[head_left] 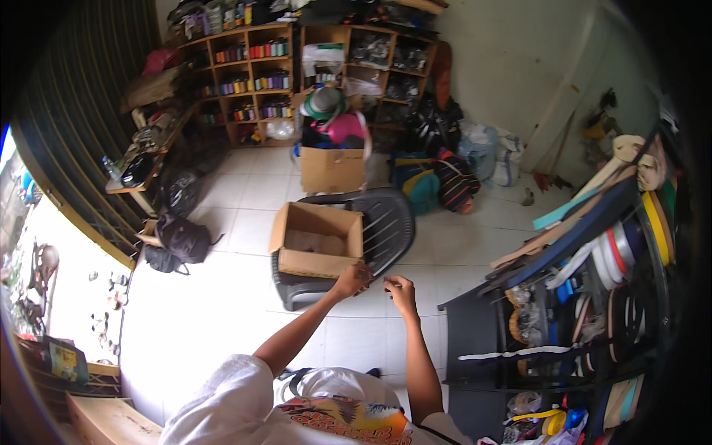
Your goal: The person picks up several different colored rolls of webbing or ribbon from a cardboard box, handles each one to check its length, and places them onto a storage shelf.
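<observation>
An open cardboard box (319, 265) rests on the seat of a dark plastic chair (397, 219) in front of me. My left hand (352, 280) is closed at the box's near right corner, its fingers bent together. Just to the right, my right hand (401, 292) is held up with the thumb and fingers pinched. A small gap separates the two hands. Anything between the fingers of either hand is too small to name. Inside the box, some pale brown material shows at the bottom.
Wooden shelves (295, 67) with thread spools stand at the back. Before them is a cardboard carton (332, 170) with colourful things on top. Dark bags (185, 239) lie on the tiled floor at left. A rack with strap rolls (608, 259) runs along the right.
</observation>
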The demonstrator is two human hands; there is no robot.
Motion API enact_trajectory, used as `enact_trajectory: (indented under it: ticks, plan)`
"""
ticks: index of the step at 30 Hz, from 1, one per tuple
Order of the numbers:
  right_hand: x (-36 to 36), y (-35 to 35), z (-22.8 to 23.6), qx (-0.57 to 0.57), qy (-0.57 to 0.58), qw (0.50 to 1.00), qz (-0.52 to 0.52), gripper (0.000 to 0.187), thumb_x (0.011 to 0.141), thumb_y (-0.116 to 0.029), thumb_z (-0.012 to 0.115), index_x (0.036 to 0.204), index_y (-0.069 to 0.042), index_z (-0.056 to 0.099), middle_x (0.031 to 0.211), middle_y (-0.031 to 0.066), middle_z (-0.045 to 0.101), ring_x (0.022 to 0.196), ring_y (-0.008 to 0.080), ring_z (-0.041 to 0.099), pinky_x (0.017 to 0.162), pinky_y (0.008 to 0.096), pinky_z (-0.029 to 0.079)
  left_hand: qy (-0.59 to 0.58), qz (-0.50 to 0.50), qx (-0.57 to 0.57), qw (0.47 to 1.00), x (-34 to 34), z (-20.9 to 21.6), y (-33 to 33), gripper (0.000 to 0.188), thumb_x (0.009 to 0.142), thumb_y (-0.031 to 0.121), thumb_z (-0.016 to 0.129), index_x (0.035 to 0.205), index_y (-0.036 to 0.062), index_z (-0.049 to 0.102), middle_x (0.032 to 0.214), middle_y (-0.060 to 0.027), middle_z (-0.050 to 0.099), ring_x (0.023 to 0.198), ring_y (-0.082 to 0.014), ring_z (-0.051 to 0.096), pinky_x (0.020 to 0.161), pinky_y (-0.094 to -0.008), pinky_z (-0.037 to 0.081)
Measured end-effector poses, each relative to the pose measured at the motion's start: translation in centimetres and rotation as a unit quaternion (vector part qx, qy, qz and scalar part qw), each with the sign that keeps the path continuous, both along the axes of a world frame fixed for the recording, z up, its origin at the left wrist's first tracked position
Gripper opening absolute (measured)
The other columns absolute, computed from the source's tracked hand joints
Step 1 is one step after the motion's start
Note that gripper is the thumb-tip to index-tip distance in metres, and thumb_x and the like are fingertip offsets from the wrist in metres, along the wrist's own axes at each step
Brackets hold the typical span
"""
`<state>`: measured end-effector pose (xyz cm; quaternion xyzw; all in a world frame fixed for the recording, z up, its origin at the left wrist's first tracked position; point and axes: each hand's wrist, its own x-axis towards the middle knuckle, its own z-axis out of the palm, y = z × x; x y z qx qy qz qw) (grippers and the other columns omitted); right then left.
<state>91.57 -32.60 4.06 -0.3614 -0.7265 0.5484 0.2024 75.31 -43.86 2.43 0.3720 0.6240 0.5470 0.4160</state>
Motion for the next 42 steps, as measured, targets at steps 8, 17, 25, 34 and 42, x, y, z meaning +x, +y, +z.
enact_trajectory:
  ticks: [8,17,25,34,42]
  plan:
    - [-14.1,-16.9,-8.7,-0.123,-0.131,0.975,0.132,0.020,0.083,-0.020,0.066,0.096,-0.006,0.068,0.083,0.0018,0.066,0.077,0.0119,0.064,0.058,0.0260,0.049,-0.075,0.187,-0.048,0.978,-17.0,-3.9,-25.6,0.032,0.088,0.000,0.047,0.120,-0.0027,0.051,0.102,-0.0140,0.068,0.076,-0.0169,0.066,0.063,-0.0264,0.054]
    - [-24.5,-19.0,-10.8,-0.163,-0.183,0.969,0.016,0.022,0.082,-0.020,0.066,0.097,-0.004,0.067,0.084,0.0032,0.066,0.075,0.0118,0.064,0.059,0.0267,0.049,-0.102,0.108,-0.070,0.986,-33.6,-5.5,-24.2,0.032,0.088,0.001,0.045,0.119,-0.0013,0.051,0.106,-0.0141,0.066,0.081,-0.0193,0.066,0.066,-0.0294,0.054]
    - [-47.0,-13.6,-12.0,-0.100,-0.060,0.993,0.021,0.017,0.085,-0.018,0.065,0.093,-0.003,0.067,0.080,0.0033,0.066,0.068,0.0086,0.062,0.054,0.0235,0.046,-0.103,0.114,-0.086,0.984,-51.8,-5.9,-24.6,0.026,0.089,0.005,0.050,0.114,0.0018,0.057,0.100,-0.0098,0.069,0.075,-0.0158,0.066,0.060,-0.0269,0.051]
    - [-72.1,-10.2,-8.5,-0.066,0.002,0.992,0.104,0.018,0.085,-0.012,0.064,0.096,0.001,0.065,0.079,0.0052,0.066,0.072,0.0118,0.062,0.065,0.0251,0.049,-0.118,0.016,-0.057,0.991,-70.0,-5.3,-13.0,0.029,0.090,0.007,0.045,0.117,0.0007,0.054,0.103,-0.0116,0.067,0.078,-0.0178,0.066,0.066,-0.0275,0.052]
    - [-81.0,-5.0,-8.8,-0.096,-0.002,0.989,-0.109,0.019,0.082,-0.012,0.064,0.096,0.000,0.066,0.076,0.0074,0.065,0.070,0.0150,0.062,0.065,0.0297,0.050,-0.107,-0.120,-0.034,0.986,-83.2,-4.8,-1.4,0.028,0.087,0.007,0.048,0.114,0.0015,0.055,0.102,-0.0093,0.067,0.079,-0.0171,0.065,0.066,-0.0282,0.051]
